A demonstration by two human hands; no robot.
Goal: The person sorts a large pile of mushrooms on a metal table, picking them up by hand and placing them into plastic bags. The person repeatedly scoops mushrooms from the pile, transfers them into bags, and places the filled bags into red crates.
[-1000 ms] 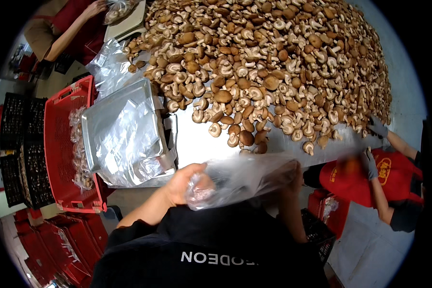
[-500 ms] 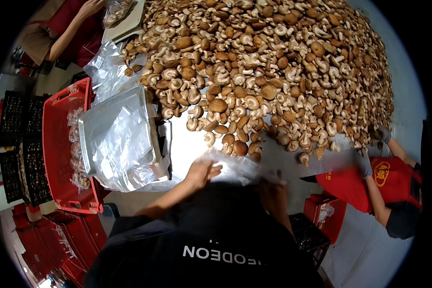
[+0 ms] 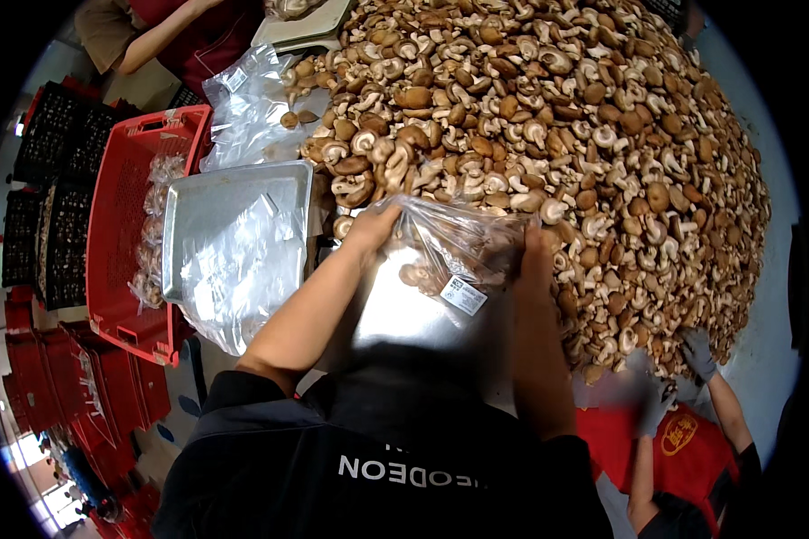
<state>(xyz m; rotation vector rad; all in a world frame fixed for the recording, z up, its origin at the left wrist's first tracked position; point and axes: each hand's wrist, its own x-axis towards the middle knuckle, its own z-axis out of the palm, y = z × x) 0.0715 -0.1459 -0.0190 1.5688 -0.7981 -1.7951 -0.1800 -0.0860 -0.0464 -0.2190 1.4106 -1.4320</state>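
A clear plastic bag (image 3: pixel 454 238) with a white label is stretched between my two hands at the near edge of a large heap of shiitake mushrooms (image 3: pixel 548 108). My left hand (image 3: pixel 375 229) is closed on the bag's left edge. My right hand (image 3: pixel 536 256), slightly blurred, grips its right edge. Mushrooms show through the film; whether they lie inside the bag or behind it, I cannot tell. Beneath the bag is the shiny metal tabletop (image 3: pixel 395 314).
Left of my arm, a metal tray (image 3: pixel 173 234) bears clear bags. Beyond it lie more plastic bags (image 3: pixel 252 112) and a scale (image 3: pixel 301 34). A red crate (image 3: pixel 108 242) holds bagged mushrooms. At right, a co-worker's gloved hands (image 3: pixel 697 350) touch the heap; another person's arm (image 3: pixel 166 36) is at upper left.
Both my hands have moved forward from the table's near edge to the heap. The bag, crumpled and blurred before, is now spread wide between them. The view has shifted.
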